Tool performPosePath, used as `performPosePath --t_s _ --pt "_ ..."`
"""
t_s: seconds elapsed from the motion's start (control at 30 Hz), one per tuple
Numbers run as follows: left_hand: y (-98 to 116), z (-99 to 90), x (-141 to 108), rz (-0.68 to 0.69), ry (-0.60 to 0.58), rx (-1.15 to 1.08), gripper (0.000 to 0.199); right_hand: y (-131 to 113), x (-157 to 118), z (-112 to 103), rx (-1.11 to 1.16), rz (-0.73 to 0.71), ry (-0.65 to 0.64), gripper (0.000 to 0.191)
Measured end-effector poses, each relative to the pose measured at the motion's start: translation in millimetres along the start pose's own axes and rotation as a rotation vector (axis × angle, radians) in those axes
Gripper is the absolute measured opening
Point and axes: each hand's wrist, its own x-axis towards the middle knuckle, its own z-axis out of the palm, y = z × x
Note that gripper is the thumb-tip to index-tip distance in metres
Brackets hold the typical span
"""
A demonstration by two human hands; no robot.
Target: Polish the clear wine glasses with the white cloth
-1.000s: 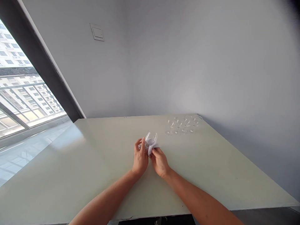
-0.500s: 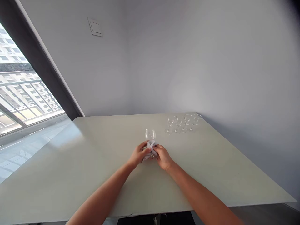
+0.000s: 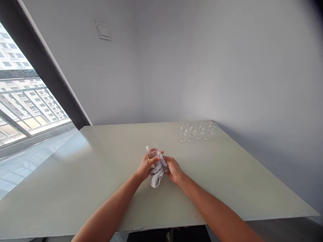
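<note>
A clear wine glass [image 3: 148, 148] leans to the left between my hands, its bowl facing up and away. My left hand [image 3: 144, 167] is closed around the bowl, the thumb on top of a light grey cloth [image 3: 156, 178] wrapped about the glass. Below the fingers the cloth hangs in a loose fold. From the other side, my right hand [image 3: 175, 170] pinches the cloth near the lower part of the glass. The stem is mostly covered by cloth and fingers.
Several stemmed glasses [image 3: 192, 130] stand grouped toward the far right corner of the pale table [image 3: 101, 188]. Grey walls [image 3: 217, 67] border the far and right sides. A window [image 3: 25, 97] is at the left. The table's near edge runs below my forearms.
The glass has tipped from upright to leaning left. My left hand has shifted onto its bowl, and a cloth fold now hangs lower toward me.
</note>
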Motion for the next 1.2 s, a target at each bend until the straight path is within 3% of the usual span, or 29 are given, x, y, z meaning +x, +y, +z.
performPosePath --t_s 0.17,0.27,0.4,0.5,0.6,0.7,0.77,0.83,0.93,1.07,1.2 --pt "4.5 6.5 -4.6 0.054 0.044 0.061 0.051 3.5 7.8 -3.7 -0.007 -0.01 0.154 0.03" --pt "4.8 8.1 -5.9 0.049 0.025 0.079 0.053 1.8 14.7 -14.2 -0.007 -0.095 0.271 0.03" --pt "6.1 4.7 -2.9 0.076 0.147 0.147 0.053 -14.0 15.8 -32.4 -0.141 -0.212 0.369 0.031" --pt "7.2 -1.0 0.5 0.112 0.273 0.148 0.053 -26.2 6.0 -35.4 -0.399 -0.389 0.264 0.031" --pt "6.1 -6.3 2.7 0.142 0.356 0.096 0.053 -23.1 -5.9 -24.0 -0.858 -0.615 0.01 0.025" --pt "3.7 -9.4 3.7 0.117 0.352 -0.029 0.043 -8.9 -11.5 -9.8 -1.273 -0.75 -0.097 0.033" --pt "2.5 -10.0 4.1 0.048 0.289 -0.111 0.034 -2.8 -10.9 -6.4 -1.361 -0.755 -0.103 0.036" --pt "1.5 -9.6 4.8 -0.035 0.194 -0.173 0.029 -3.1 -8.5 -8.9 -1.27 -0.719 -0.14 0.033" --pt "-0.3 -7.4 5.9 -0.092 0.105 -0.276 0.022 -9.1 -4.6 -16.2 -0.925 -0.55 -0.154 0.019" --pt "-1.7 -3.6 5.9 -0.041 0.133 -0.378 0.017 -6.9 -0.4 -16.0 -0.383 -0.231 -0.058 0.033" --pt "1.2 -1.4 3.3 0.106 0.195 -0.23 0.023 7.1 4.3 -8.0 -0.02 -0.092 -0.048 0.039"
